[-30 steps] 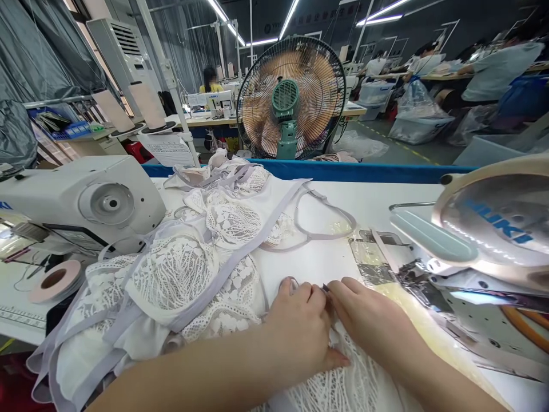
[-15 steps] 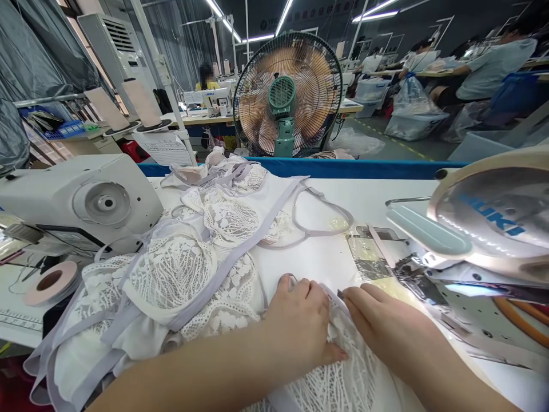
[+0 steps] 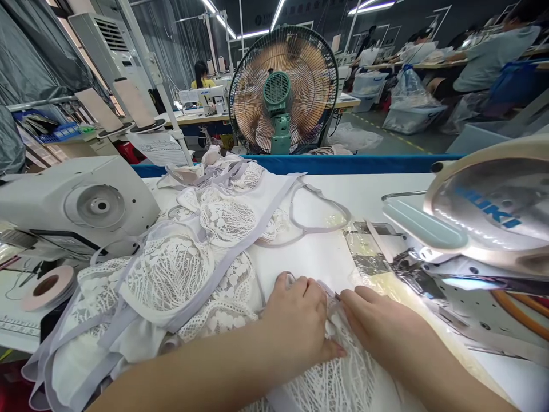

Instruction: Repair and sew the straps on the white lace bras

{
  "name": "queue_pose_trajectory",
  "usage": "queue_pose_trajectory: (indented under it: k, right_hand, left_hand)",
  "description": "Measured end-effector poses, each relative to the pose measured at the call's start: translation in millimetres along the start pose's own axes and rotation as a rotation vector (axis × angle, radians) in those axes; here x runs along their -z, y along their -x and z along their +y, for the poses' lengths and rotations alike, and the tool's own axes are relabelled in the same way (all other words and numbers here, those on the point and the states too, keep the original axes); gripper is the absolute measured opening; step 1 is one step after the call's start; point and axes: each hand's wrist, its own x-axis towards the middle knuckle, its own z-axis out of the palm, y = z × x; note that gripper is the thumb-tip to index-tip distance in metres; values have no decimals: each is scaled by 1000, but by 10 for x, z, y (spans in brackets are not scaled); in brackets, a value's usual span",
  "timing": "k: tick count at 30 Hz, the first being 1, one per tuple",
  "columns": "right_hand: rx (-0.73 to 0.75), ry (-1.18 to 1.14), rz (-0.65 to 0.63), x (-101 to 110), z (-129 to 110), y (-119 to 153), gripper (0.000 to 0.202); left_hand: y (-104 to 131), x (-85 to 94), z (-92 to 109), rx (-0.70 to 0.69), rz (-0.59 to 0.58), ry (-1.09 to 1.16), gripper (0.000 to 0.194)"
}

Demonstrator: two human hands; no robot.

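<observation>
A white lace bra (image 3: 332, 380) with lilac-grey edging lies at the front of the table under both my hands. My left hand (image 3: 298, 320) is closed over its upper edge, with the thumb stretched across the lace. Just to the right, the bent fingers of my right hand (image 3: 377, 323) pinch the edging. A small dark tip shows at those fingers, too small to name. To the left spreads a pile of similar lace bras (image 3: 171, 274), their lilac bands overhanging the front edge. Part of the held bra is hidden by my hands and forearms.
On the right stands a sewing machine (image 3: 489, 212) with its lit needle area. A white sewing machine (image 3: 81, 200) and a tape roll (image 3: 48, 288) stand at the left. Beyond the blue table edge (image 3: 355, 163) a large fan (image 3: 283, 91) turns. People sit at machines farther back.
The whole view has shifted slightly. My hands stay almost in place on the bra, with the right fingers drawn a little closer to the left hand.
</observation>
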Motion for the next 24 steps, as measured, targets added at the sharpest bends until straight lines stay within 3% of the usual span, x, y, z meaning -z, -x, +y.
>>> queue_pose_trajectory:
  k: [5,11,17,24]
  right_hand:
    - [-41,-41,-16,88,39,51,22]
    - [-130,-142,5,-13,-8,-93,24]
    - [-110,-121,-49,-78,-40,-138,21]
    - [-22,-49,19,-2,-17,-58,22]
  left_hand:
    - [-6,34,10,12,-10,-8,75]
    - [13,3,2,-2,35,-13,73]
    - [4,9,-5,1,4,-26,71]
    - [8,37,-8,-4,-13,-15,73]
